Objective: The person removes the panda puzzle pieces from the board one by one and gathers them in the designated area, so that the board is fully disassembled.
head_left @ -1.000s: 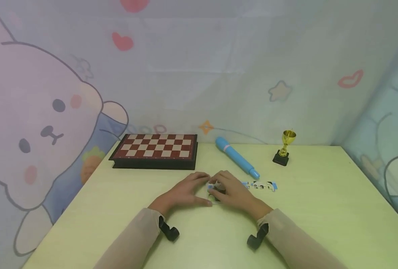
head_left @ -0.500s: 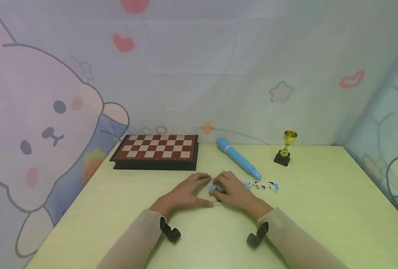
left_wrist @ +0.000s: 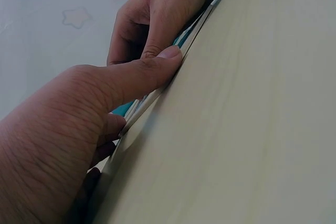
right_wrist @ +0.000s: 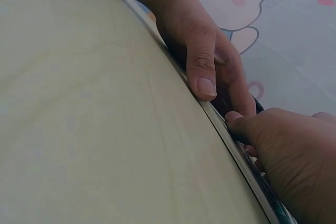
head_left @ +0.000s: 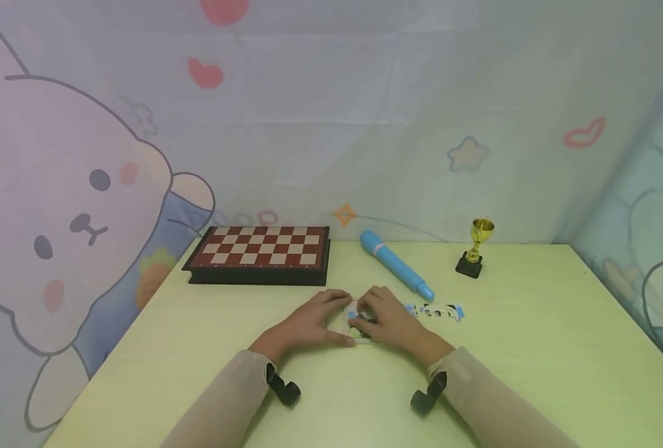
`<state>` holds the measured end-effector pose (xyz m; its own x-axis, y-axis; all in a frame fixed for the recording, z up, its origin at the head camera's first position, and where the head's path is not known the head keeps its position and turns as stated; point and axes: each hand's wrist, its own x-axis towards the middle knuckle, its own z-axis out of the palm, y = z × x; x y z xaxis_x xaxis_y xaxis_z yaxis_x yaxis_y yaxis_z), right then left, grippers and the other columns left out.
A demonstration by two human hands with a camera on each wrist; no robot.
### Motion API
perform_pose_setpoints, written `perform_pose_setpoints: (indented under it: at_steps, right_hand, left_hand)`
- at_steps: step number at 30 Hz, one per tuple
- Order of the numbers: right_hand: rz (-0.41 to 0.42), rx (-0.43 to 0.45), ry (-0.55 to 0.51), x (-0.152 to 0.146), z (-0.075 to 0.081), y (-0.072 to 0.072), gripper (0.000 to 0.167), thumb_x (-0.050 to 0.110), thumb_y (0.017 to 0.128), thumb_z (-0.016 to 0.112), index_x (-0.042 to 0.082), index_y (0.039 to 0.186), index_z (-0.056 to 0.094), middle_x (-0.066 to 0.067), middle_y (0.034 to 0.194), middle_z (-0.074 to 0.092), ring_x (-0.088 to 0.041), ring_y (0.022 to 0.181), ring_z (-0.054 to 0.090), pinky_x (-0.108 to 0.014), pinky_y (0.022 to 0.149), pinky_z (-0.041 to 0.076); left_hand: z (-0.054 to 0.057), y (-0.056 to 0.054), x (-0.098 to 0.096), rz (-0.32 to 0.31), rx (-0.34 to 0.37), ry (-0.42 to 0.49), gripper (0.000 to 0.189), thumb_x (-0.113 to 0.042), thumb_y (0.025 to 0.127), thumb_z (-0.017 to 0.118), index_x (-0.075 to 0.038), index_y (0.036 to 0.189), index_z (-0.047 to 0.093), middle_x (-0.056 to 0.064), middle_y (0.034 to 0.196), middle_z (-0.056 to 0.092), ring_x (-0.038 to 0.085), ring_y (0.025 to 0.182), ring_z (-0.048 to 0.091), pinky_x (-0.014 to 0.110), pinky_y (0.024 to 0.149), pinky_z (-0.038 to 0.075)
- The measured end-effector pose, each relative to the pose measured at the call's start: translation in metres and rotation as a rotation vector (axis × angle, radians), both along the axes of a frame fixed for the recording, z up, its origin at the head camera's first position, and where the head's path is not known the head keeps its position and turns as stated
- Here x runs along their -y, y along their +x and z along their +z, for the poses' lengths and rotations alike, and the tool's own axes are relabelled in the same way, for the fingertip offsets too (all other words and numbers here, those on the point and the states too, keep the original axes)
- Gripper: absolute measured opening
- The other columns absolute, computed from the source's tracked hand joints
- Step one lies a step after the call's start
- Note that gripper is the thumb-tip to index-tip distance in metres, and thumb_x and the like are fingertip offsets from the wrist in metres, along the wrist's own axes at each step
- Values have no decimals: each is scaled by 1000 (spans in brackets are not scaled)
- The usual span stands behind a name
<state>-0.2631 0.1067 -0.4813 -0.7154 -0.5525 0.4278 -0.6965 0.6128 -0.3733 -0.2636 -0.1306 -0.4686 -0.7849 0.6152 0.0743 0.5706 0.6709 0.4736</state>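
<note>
Head view: one left hand (head_left: pixel 311 320) and one right hand (head_left: pixel 390 318) touch one puzzle (head_left: pixel 356 331).

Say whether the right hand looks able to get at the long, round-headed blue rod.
Probably yes: the blue rod lies just beyond the right hand, nothing visible between them, though that hand is occupied at the flat printed puzzle.
</note>
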Motion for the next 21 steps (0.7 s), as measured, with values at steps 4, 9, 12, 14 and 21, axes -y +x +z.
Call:
perform_pose_setpoints:
  at_steps: [4, 9, 12, 14, 21]
  right_hand:
    - [-6, 12, 5, -1, 2, 2, 30, 42, 91, 74, 14, 101, 67, 4, 98, 58, -13, 91, 47, -30, 78, 46]
    - [-2, 11, -14, -1, 3, 2, 31, 41, 91, 75, 13, 102, 66, 4, 98, 59, -13, 92, 48, -32, 79, 47]
    - [7, 10, -18, 0, 3, 1, 31, 41, 90, 76, 14, 101, 65, 5, 99, 59, -13, 93, 49, -32, 81, 48]
    - [14, 9, -21, 0, 4, 1, 30, 40, 89, 77, 14, 100, 64, 6, 98, 60, -13, 93, 49, -32, 82, 48]
    - [35, 52, -52, 1, 7, 2, 21, 32, 92, 76, 18, 100, 64, 8, 98, 66, -10, 90, 49, -29, 78, 49]
  left_hand:
    - [-1, 0, -1, 1, 10, 3, 98, -73, 78, 69, -20, 155, 41, -7, 157, 35, 17, 145, 30, 44, 116, 32]
    - [0, -1, -1, 2, -1, 3, 99, -75, 77, 68, -20, 155, 42, -8, 157, 35, 16, 145, 30, 43, 116, 32]
    - [1, -1, 0, 0, 4, 3, 99, -76, 77, 68, -20, 155, 42, -7, 156, 35, 17, 145, 31, 44, 116, 32]
    - [1, -1, 0, 0, 11, 4, 99, -75, 77, 68, -20, 155, 42, -7, 157, 35, 17, 145, 31, 44, 116, 32]
    - [0, 1, 1, -5, 10, 11, 96, -72, 79, 69, -19, 155, 42, -6, 157, 35, 18, 145, 31, 45, 116, 32]
